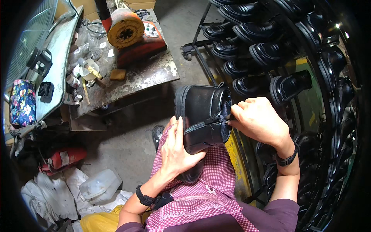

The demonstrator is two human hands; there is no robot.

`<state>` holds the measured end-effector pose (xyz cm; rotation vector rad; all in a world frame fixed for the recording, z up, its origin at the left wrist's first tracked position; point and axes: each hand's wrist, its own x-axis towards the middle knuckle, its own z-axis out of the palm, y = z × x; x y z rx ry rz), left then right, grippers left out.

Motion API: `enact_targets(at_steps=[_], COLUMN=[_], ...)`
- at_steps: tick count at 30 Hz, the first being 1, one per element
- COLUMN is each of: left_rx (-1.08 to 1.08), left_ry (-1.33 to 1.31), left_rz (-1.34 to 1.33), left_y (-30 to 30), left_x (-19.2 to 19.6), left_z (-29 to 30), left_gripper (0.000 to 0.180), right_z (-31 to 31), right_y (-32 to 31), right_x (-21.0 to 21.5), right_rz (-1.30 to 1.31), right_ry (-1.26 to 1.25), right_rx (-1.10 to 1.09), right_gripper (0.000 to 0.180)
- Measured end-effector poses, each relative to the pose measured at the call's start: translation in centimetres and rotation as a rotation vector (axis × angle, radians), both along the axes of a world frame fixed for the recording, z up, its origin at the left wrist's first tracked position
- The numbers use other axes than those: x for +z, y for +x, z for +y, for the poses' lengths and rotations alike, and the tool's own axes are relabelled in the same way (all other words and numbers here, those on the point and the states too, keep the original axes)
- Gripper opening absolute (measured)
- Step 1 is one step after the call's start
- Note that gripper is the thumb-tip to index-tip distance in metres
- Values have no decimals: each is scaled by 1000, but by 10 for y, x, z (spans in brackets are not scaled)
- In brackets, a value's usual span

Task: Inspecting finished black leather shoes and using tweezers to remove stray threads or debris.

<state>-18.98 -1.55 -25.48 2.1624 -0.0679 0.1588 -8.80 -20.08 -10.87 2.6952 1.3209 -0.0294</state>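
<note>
The black leather ankle boot [203, 114] with a side zip sits on the lap, over the pink checked apron [201, 193]. The left hand [176, 149] wraps its side. The right hand [257, 120] pinches the zip pull at the top. A hard tug could jam the zip or tip the boot off the lap.

A red fire extinguisher [62, 157] is seen lying on the floor, well to the left of the left hand's grip [176, 149], with a pale rectangular label [63, 157] on its side. A translucent white plastic jug [100, 185] lies lower left of that grip. A yellow bag [101, 221] is seen below it. Cardboard boxes [116, 4] are stacked far above, beyond the tabletop [150, 73].
</note>
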Motion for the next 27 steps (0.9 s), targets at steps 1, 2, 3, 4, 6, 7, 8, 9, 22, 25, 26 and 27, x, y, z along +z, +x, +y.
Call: enact_targets(at_steps=[1, 2, 3, 4, 6, 7, 8, 9, 22, 25, 26, 27], left_rx=[3, 4, 4, 5, 5, 7, 8, 12, 17, 33, 33, 30], left_ry=[-4, -4, -7, -10, -23, -35, -35, -34, -31, -27, -24, -37], left_rz=[1, 2, -4, -10, 8, 26, 28, 24, 34, 40, 37, 37], left_y=[0, 0, 1, 1, 1, 1, 1, 0, 0, -1, -1, -1], left_x=[-1, -1, -2, -2, -3, -4, -5, -6, -8, -11, -11, -12], left_z=[0, 1, 1, 2, 3, 4, 4, 5, 4, 5, 5, 5], left_gripper=[106, 106, 106, 106, 106, 106, 106, 106, 107, 107, 107, 108], right_z=[0, -1, -3, -5, -8, -10, -11, -13, -25, -29, -30, -32], right_y=[0, 1, 1, 2, 3, 2, 1, -2, -51, -51, -48, -42], right_x=[0, -1, -1, -3, -8, -8, -9, -9, -81, -76, -74, -73], right_rz=[1, 27, 54, 54, 93, 94, 184, 274, 1080, 855, 781, 784], right_ry=[0, 3, 5, 4, 44, 43, 294, 545, 1102, 1302, 1479, 1703], right_rx=[1, 0, -1, -2, -107, -105, -221, -337, -699, -616, -648, -588], right_gripper=[19, 21, 24, 24, 24, 24, 21, 19, 17, 6, 8, 10])
